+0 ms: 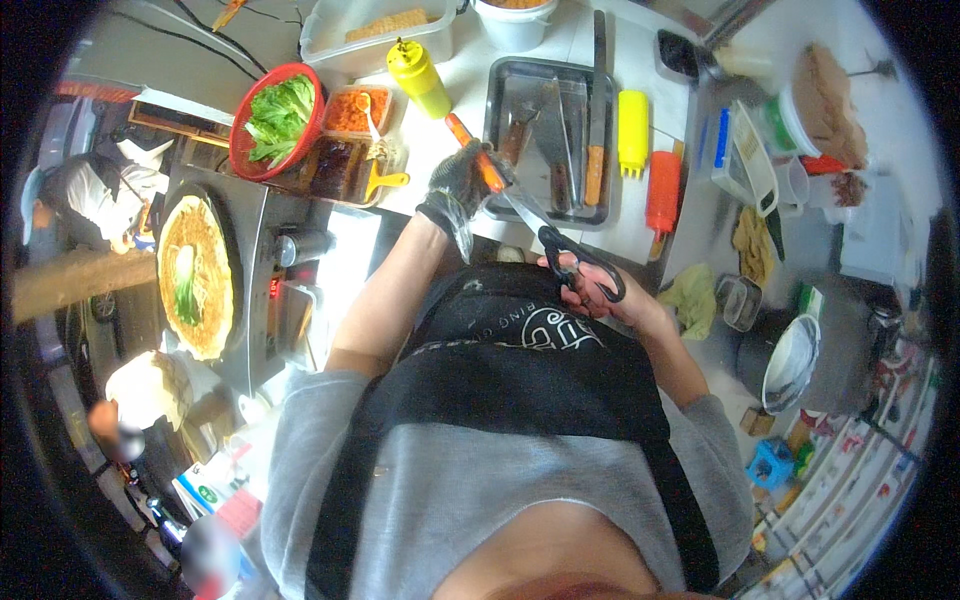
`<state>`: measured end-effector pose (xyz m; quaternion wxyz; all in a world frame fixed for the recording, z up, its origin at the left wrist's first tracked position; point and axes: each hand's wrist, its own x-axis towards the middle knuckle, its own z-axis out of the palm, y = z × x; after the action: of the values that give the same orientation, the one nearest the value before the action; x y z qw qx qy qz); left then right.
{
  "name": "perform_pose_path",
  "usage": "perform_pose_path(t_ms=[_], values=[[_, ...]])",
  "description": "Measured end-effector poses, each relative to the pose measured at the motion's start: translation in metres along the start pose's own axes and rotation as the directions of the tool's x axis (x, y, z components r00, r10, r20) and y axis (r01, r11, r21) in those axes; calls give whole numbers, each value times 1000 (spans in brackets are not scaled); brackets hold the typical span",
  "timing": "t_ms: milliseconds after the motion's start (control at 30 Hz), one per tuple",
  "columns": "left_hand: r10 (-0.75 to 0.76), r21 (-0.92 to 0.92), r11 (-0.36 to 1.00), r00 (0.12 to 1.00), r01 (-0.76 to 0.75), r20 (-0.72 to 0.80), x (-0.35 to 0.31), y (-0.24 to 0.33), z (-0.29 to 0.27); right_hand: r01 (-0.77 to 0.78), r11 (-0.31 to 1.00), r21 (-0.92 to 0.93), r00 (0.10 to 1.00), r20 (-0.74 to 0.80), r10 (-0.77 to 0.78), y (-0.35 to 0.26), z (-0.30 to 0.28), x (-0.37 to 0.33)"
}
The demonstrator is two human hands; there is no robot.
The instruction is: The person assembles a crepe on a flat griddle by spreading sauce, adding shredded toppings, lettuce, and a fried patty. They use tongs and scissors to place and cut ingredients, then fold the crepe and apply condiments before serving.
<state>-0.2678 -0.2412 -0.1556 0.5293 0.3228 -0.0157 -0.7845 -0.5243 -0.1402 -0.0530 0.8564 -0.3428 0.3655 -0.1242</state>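
My left hand (pixel 456 188), in a dark glove under a loose clear plastic one, is closed around an orange-red sausage (pixel 491 172) whose far end (pixel 457 127) sticks out past the fingers. In my right hand (pixel 592 292) are black-handled scissors (pixel 585 258), fingers through the loops. Their metal blades reach up and left to the near end of the sausage; whether they cut into it I cannot tell. Just beyond lies a dark tray (pixel 490 125) with tongs (pixel 568 150) and a long wooden-handled knife (pixel 594 172) along its right side.
A yellow squeeze bottle (pixel 633 130) and a red one (pixel 662 190) lie right of the tray. Left are a red basket (pixel 318 105) of lettuce, a tub of orange bits (pixel 358 110) and a dark sauce tub (pixel 338 168). A leaf-topped pancake (pixel 205 250) lies on the griddle, with people beyond.
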Motion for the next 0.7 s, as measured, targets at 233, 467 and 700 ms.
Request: perform_pose_path(t_ms=[233,467,700], values=[[58,2,998,981,-60,187,3,-8,-9,-50,997,65,997,59,46,11,-9,15],[153,-131,982,977,-134,149,0,-18,13,-20,980,198,1000,15,17,21,-3,43],[190,-91,980,973,-178,132,3,-11,21,97,991,92,994,-52,-93,3,13,35]])
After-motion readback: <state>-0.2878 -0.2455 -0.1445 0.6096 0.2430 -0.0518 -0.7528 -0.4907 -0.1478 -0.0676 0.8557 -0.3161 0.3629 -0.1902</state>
